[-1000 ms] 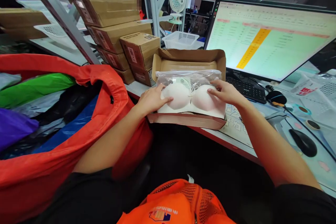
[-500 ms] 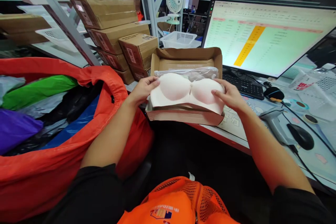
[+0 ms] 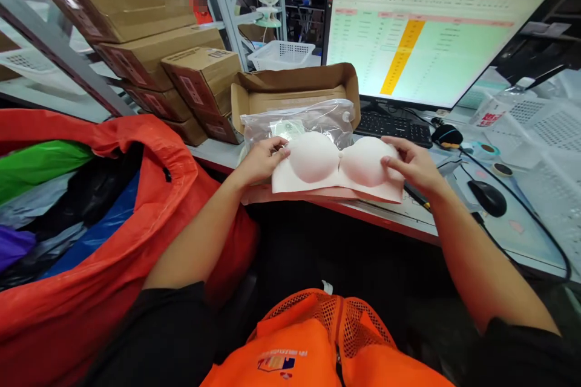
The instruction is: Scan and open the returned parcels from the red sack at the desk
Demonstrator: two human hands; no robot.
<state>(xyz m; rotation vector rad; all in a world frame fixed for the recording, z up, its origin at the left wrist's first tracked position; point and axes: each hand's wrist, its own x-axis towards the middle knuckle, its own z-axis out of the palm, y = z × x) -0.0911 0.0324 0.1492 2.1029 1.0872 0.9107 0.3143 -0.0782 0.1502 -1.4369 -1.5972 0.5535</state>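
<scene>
A pale strapless bra point(image 3: 313, 160) is stretched between my two hands, cups facing me. My left hand point(image 3: 263, 160) pinches its left end; my right hand point(image 3: 415, 163) grips the right end with thumb in front. Behind it lies an opened cardboard box point(image 3: 295, 81) with its lid flap up. Inside the box rests a clear zip bag point(image 3: 258, 124), holding something I cannot make out. The bra hides most of the box's lower part.
At left stands a large red sack point(image 3: 181, 187) of plastic parcels. Stacked cardboard boxes point(image 3: 149, 54) and a white basket point(image 3: 281, 55) are behind. To the right are a monitor point(image 3: 436, 42), keyboard point(image 3: 394, 127), mouse point(image 3: 486, 197) and bottle point(image 3: 494, 106).
The view has turned somewhat to the right. Both hands have carried the bra rightward and nearer relative to the box, showing more of the clear bag.
</scene>
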